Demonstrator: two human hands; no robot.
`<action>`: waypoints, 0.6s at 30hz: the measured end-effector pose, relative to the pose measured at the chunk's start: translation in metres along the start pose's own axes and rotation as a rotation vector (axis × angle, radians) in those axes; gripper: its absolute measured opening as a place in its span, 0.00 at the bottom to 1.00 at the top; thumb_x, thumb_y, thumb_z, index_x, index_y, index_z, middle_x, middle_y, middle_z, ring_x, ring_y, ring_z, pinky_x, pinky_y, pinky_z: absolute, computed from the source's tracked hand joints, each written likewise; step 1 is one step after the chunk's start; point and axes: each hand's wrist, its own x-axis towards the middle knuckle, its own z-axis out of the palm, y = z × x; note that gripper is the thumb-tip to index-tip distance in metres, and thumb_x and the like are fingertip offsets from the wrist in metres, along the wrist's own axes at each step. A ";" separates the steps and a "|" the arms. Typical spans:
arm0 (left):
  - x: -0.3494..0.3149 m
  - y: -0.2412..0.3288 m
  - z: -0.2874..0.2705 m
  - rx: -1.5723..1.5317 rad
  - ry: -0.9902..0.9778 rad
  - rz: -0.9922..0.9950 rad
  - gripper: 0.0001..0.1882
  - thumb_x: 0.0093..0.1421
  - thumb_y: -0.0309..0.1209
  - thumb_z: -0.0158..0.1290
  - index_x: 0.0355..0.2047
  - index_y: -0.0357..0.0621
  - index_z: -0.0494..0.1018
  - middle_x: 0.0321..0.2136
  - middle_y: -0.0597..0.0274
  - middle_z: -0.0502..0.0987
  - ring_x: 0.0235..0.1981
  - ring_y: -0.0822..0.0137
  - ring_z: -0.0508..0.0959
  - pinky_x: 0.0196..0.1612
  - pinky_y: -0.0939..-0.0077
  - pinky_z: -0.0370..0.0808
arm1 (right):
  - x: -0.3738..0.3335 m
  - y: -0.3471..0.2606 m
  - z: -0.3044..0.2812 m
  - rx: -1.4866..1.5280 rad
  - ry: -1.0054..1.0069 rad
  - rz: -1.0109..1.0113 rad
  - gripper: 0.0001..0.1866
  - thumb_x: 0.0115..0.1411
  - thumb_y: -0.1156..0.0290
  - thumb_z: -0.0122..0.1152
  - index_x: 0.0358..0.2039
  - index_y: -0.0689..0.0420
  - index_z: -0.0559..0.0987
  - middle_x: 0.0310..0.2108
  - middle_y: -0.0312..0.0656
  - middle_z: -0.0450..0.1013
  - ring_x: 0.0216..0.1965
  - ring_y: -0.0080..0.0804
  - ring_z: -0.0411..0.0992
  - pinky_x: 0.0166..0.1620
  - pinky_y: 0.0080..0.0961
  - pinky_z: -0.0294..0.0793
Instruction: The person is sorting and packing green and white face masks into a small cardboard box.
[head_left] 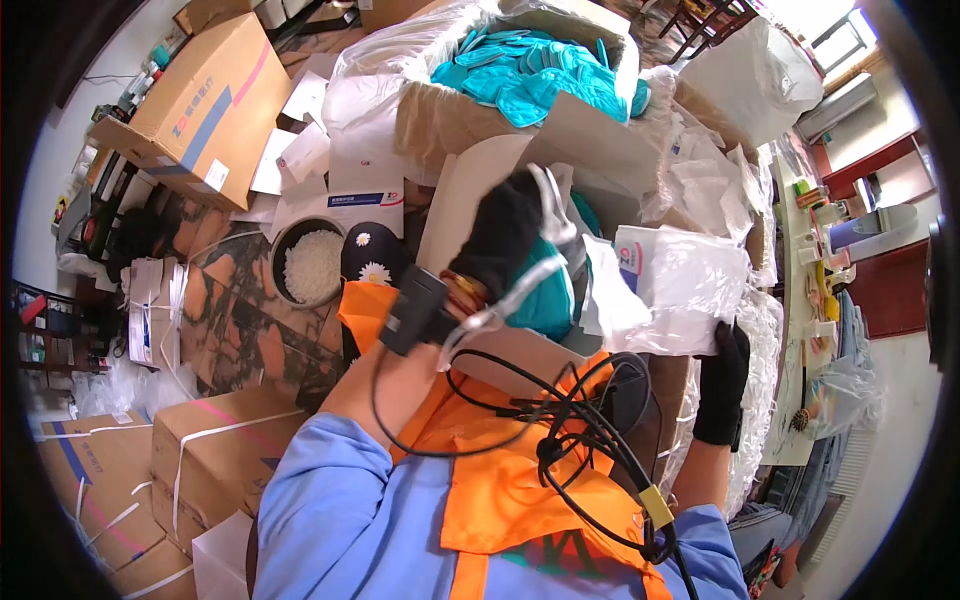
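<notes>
My left hand (505, 230), in a black glove, is over the open carton in front of my lap and blurred by motion. White straps (550, 205) show at its fingertips, but whether the fingers grip them is unclear. Right below it is a teal padded piece (545, 300), partly covered by a white band. My right hand (725, 385), also black-gloved, is closed on the lower right corner of a white plastic bag (695, 285) with a blue printed patch. A loose white sheet (612, 300) lies against the bag's left side.
A large plastic-lined carton (440, 125) full of teal pieces (540, 75) stands ahead. Tangled black cables (570, 410) hang over my orange apron (510, 490). At left are a tall carton (205, 110), a pot of white grains (312, 265) and strapped boxes (215, 450). A cluttered counter (790, 400) runs along the right.
</notes>
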 end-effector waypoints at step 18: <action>0.003 0.060 -0.002 -0.307 -0.269 0.079 0.23 0.54 0.20 0.47 0.53 0.35 0.66 0.48 0.48 0.74 0.46 0.56 0.75 0.51 0.67 0.72 | 0.030 0.020 0.032 -0.009 0.051 -0.106 0.22 0.62 0.72 0.55 0.55 0.68 0.70 0.48 0.43 0.73 0.51 0.31 0.69 0.55 0.27 0.66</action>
